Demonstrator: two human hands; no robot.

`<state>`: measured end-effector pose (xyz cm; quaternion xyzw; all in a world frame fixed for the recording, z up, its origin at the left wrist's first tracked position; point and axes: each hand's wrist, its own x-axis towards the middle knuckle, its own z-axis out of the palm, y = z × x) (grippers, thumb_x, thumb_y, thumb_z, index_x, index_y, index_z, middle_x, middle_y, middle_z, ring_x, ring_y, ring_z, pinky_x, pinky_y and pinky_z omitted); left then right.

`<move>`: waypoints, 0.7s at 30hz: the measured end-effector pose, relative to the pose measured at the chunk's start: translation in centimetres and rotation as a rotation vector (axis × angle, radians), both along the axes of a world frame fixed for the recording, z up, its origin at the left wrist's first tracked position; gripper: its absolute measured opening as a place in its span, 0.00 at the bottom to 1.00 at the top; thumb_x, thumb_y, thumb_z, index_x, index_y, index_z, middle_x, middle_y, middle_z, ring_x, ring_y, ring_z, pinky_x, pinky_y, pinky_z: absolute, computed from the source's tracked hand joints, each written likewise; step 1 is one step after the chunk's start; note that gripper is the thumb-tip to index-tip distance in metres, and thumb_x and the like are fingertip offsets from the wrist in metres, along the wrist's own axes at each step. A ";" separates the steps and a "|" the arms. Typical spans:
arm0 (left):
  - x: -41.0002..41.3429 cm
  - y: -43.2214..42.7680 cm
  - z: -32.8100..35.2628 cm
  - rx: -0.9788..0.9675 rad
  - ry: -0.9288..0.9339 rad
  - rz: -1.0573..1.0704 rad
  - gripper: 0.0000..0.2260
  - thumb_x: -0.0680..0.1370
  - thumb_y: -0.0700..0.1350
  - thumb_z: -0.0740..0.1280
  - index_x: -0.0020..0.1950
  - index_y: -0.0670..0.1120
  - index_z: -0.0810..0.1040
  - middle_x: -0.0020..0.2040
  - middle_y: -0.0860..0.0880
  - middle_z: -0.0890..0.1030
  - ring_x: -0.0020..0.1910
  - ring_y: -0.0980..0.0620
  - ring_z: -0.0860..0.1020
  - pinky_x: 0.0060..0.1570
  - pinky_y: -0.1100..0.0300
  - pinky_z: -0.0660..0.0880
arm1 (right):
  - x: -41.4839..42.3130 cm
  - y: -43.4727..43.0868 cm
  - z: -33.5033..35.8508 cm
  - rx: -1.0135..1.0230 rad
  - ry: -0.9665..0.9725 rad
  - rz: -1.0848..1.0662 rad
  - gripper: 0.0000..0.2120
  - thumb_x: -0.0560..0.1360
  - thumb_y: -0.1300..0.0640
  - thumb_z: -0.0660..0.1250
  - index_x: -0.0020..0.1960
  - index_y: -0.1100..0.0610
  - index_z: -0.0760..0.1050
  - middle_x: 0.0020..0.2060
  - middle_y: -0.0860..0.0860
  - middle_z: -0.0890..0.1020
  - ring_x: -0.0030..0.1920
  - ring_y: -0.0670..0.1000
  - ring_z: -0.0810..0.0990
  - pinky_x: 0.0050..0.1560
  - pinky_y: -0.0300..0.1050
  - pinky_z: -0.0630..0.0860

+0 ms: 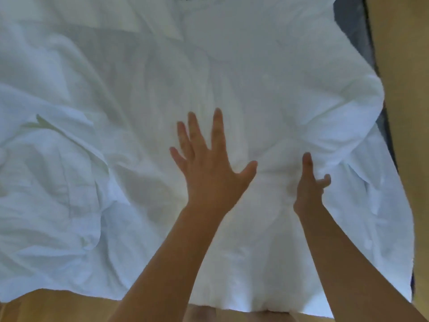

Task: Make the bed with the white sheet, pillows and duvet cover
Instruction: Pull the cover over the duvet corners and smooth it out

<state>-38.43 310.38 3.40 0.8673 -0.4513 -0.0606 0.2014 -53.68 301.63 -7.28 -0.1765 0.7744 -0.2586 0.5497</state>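
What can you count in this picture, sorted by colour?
White: 1, the bedding spread over the bed
Dark grey: 1, the mattress edge showing at the right
Bare hands: 2, the left hand and the right hand
Total: 4

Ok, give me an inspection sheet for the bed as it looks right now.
Surface: bed under white bedding, dark mattress edge showing at right.
Job's things: white duvet cover spread out, wrinkled, bunched at left.
Clutter: nothing seen.
Grips: left hand flat, fingers spread on the cloth; right hand reaching to a fold, hold unclear.
Cables: nothing seen.
Surroundings: tan floor at right and near edge.
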 end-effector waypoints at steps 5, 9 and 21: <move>1.9 -9.4 -5.7 0.630 0.031 -0.209 0.61 0.60 0.75 0.66 0.75 0.51 0.30 0.75 0.35 0.34 0.73 0.33 0.34 0.64 0.28 0.39 | 2.3 -6.0 -0.9 -0.186 -0.435 0.082 0.56 0.56 0.37 0.75 0.75 0.48 0.50 0.68 0.46 0.70 0.66 0.48 0.72 0.69 0.53 0.68; 2.1 -11.5 -10.3 0.753 -0.082 -0.335 0.66 0.57 0.75 0.67 0.74 0.44 0.30 0.76 0.35 0.38 0.74 0.32 0.39 0.63 0.27 0.40 | 4.5 -8.0 -1.9 -0.205 -0.519 0.127 0.38 0.69 0.50 0.75 0.73 0.51 0.60 0.62 0.49 0.77 0.61 0.50 0.76 0.63 0.50 0.73; 14.5 -13.2 -1.5 0.153 -0.022 -0.362 0.22 0.79 0.48 0.59 0.68 0.34 0.63 0.59 0.37 0.76 0.58 0.38 0.75 0.51 0.52 0.70 | 21.1 -10.3 11.2 -0.727 0.067 0.534 0.17 0.74 0.59 0.61 0.62 0.57 0.72 0.55 0.51 0.79 0.58 0.56 0.76 0.65 0.56 0.68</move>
